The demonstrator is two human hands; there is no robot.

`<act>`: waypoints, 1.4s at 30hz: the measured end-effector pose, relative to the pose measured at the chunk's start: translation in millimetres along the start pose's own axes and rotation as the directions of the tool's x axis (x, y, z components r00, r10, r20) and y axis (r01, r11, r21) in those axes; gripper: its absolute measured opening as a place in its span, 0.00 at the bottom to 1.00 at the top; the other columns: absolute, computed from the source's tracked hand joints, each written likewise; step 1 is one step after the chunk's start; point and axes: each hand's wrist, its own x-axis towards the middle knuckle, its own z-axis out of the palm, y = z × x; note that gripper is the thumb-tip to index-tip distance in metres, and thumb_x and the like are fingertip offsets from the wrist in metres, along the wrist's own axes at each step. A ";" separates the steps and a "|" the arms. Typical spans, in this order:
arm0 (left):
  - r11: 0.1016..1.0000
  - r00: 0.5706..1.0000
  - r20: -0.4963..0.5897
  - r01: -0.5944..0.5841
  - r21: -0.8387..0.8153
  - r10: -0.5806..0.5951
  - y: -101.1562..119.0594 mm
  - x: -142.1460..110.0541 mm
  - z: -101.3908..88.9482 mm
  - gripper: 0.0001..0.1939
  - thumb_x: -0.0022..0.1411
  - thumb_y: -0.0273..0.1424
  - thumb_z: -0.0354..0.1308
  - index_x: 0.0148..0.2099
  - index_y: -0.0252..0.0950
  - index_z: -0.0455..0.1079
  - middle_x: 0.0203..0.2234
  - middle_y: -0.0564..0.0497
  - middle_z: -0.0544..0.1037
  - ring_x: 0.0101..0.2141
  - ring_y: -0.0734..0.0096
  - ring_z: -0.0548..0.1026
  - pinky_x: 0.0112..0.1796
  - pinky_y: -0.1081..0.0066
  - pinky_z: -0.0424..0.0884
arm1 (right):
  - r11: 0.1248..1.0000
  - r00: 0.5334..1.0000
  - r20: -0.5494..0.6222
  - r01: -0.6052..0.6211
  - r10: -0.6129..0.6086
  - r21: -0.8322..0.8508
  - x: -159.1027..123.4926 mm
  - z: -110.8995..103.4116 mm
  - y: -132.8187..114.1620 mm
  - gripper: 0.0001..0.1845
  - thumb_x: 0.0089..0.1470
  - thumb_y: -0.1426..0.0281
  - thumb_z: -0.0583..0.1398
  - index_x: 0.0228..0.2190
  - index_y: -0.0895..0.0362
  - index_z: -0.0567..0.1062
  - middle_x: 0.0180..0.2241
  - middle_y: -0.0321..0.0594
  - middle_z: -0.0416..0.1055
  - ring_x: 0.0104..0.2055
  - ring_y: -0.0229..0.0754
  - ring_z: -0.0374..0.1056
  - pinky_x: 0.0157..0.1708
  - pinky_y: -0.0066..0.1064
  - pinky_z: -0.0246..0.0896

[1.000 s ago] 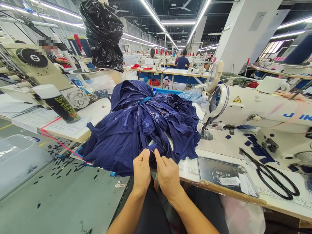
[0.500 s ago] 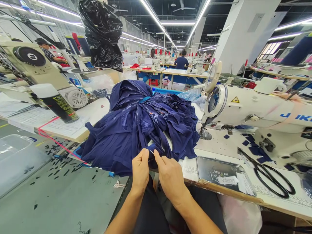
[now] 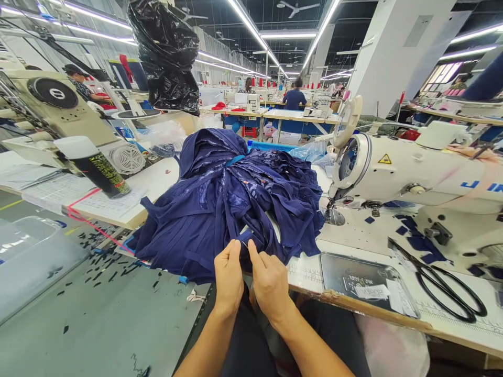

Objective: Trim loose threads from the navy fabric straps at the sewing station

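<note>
Here, a piece of navy cloth (image 3: 245, 237) is pinched by the left hand (image 3: 228, 272) at the near edge of the surface (image 3: 304, 271); the right hand (image 3: 271, 280) is curled closed beside it, its contents hidden. Behind, a navy garment bundle (image 3: 196, 209) is heaped. Rightward, black scissors (image 3: 419, 266) are laid near that edge, before a sewing machine (image 3: 396, 165).

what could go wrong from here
The navy garments overhang the table edge, so a hard tug by the left hand or right hand might drag some down. The black scissors lie near the front edge and could get knocked off.
</note>
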 end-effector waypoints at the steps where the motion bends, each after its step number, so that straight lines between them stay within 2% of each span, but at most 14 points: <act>1: 1.000 1.000 -0.003 0.016 -0.014 -0.016 1.9 -0.5 0.5 0.18 0.50 0.40 0.55 0.20 0.36 0.53 0.17 0.59 0.55 0.20 0.80 0.52 0.21 0.78 0.54 | 1.000 1.000 -0.005 0.003 -0.003 0.013 -0.2 0.6 -0.2 0.21 0.59 0.78 0.40 0.47 0.68 0.67 0.20 0.38 0.62 0.21 0.37 0.56 0.21 0.30 0.50; 12: 0.999 1.000 0.006 -0.030 -0.017 0.030 1.4 0.5 -1.3 0.17 0.51 0.38 0.54 0.20 0.36 0.51 0.18 0.59 0.53 0.21 0.80 0.50 0.21 0.77 0.54 | 0.996 0.998 -0.063 -0.001 0.007 0.088 -0.9 4.4 -3.7 0.19 0.60 0.78 0.42 0.45 0.70 0.67 0.20 0.38 0.63 0.21 0.37 0.58 0.21 0.29 0.52; 18: 0.982 0.990 0.058 -0.133 0.137 0.127 -0.6 -2.2 -0.9 0.15 0.55 0.36 0.50 0.21 0.36 0.53 0.18 0.58 0.54 0.21 0.79 0.53 0.22 0.77 0.54 | 0.998 0.996 -0.081 -0.023 0.028 0.065 6.2 0.8 -4.8 0.19 0.60 0.77 0.41 0.40 0.69 0.69 0.20 0.40 0.66 0.20 0.37 0.60 0.21 0.28 0.52; 23: 0.912 0.954 0.206 -0.275 0.306 0.218 6.2 -8.7 1.2 0.16 0.57 0.35 0.48 0.20 0.36 0.54 0.18 0.57 0.56 0.21 0.78 0.55 0.22 0.77 0.55 | 0.956 0.976 0.003 -0.212 0.216 0.202 16.1 -4.3 -4.0 0.16 0.60 0.71 0.43 0.26 0.60 0.66 0.16 0.35 0.62 0.17 0.37 0.59 0.18 0.28 0.47; 26: 0.838 0.901 0.350 -0.388 0.384 0.257 9.7 -6.7 -1.7 0.16 0.58 0.35 0.46 0.20 0.36 0.54 0.18 0.57 0.56 0.21 0.78 0.55 0.22 0.77 0.56 | 0.762 0.903 0.208 -0.430 0.377 0.484 19.4 -7.8 -2.2 0.08 0.57 0.70 0.47 0.30 0.58 0.63 0.20 0.35 0.65 0.20 0.36 0.61 0.20 0.26 0.49; 27: 0.797 0.866 0.415 -0.450 0.403 0.279 11.2 -4.5 -4.2 0.16 0.58 0.35 0.46 0.20 0.36 0.54 0.17 0.57 0.56 0.20 0.78 0.55 0.22 0.77 0.56 | 0.633 0.865 0.300 -0.499 0.402 0.592 20.6 -10.2 -0.8 0.06 0.56 0.70 0.48 0.30 0.57 0.62 0.20 0.33 0.64 0.20 0.35 0.61 0.20 0.25 0.50; 29: 0.699 0.782 0.532 -0.577 0.423 0.324 15.4 1.6 -12.1 0.16 0.58 0.33 0.46 0.19 0.36 0.55 0.16 0.57 0.56 0.19 0.78 0.56 0.23 0.77 0.56 | 0.276 0.788 0.467 -0.591 0.402 0.758 24.0 -19.4 4.8 0.06 0.54 0.68 0.50 0.27 0.55 0.59 0.15 0.28 0.58 0.16 0.32 0.54 0.17 0.23 0.47; 31: 0.617 0.721 0.601 -0.657 0.434 0.345 21.6 9.3 -23.8 0.16 0.57 0.32 0.47 0.19 0.35 0.57 0.16 0.57 0.58 0.19 0.78 0.57 0.23 0.77 0.56 | -0.075 0.747 0.528 -0.549 0.405 0.833 29.3 -35.7 14.9 0.09 0.55 0.65 0.50 0.25 0.54 0.57 0.11 0.22 0.49 0.12 0.29 0.44 0.13 0.21 0.42; 32: 0.599 0.718 0.602 -0.665 0.446 0.349 25.0 13.4 -30.4 0.16 0.57 0.32 0.48 0.18 0.35 0.57 0.15 0.57 0.58 0.19 0.78 0.57 0.23 0.76 0.56 | -0.188 0.741 0.508 -0.478 0.439 0.858 32.3 -45.8 21.2 0.10 0.55 0.64 0.50 0.25 0.54 0.57 0.11 0.21 0.47 0.11 0.28 0.39 0.13 0.20 0.40; 33: 0.603 0.734 0.583 -0.652 0.460 0.349 28.3 17.2 -37.1 0.16 0.56 0.33 0.49 0.18 0.35 0.58 0.15 0.57 0.58 0.19 0.78 0.57 0.22 0.77 0.56 | -0.229 0.740 0.459 -0.399 0.492 0.888 35.1 -56.3 27.5 0.09 0.56 0.64 0.50 0.26 0.55 0.59 0.11 0.21 0.46 0.11 0.28 0.38 0.13 0.20 0.40; 35: 0.677 0.805 0.502 -0.562 0.476 0.315 33.4 23.4 -48.2 0.15 0.55 0.35 0.49 0.19 0.35 0.59 0.15 0.56 0.60 0.19 0.78 0.58 0.22 0.77 0.57 | -0.166 0.734 0.338 -0.299 0.589 0.940 39.0 -73.5 37.5 0.07 0.56 0.65 0.51 0.30 0.55 0.62 0.12 0.21 0.49 0.12 0.28 0.39 0.14 0.20 0.42; 38: 0.839 0.894 0.412 -0.354 0.412 0.175 33.2 27.1 -55.0 0.15 0.55 0.40 0.51 0.25 0.34 0.66 0.18 0.54 0.66 0.23 0.75 0.63 0.25 0.77 0.62 | 0.098 0.746 0.247 -0.385 0.619 0.918 37.9 -78.0 38.1 0.07 0.57 0.65 0.51 0.32 0.55 0.65 0.14 0.26 0.56 0.14 0.29 0.47 0.13 0.20 0.43; 40: 0.913 0.917 0.387 -0.236 0.334 0.095 27.7 26.3 -53.2 0.16 0.55 0.42 0.51 0.28 0.33 0.68 0.21 0.53 0.69 0.25 0.73 0.66 0.28 0.76 0.64 | 0.323 0.805 0.232 -0.459 0.547 0.828 32.4 -67.2 29.3 0.08 0.57 0.66 0.51 0.32 0.56 0.68 0.16 0.28 0.59 0.16 0.30 0.53 0.15 0.21 0.48; 42: 0.953 0.933 0.354 -0.163 0.258 0.063 20.9 24.6 -49.2 0.17 0.54 0.43 0.53 0.29 0.32 0.69 0.22 0.53 0.70 0.26 0.73 0.67 0.28 0.75 0.65 | 0.534 0.877 0.209 -0.436 0.432 0.724 24.9 -52.5 17.8 0.11 0.57 0.68 0.50 0.34 0.58 0.70 0.18 0.32 0.63 0.20 0.33 0.59 0.20 0.24 0.55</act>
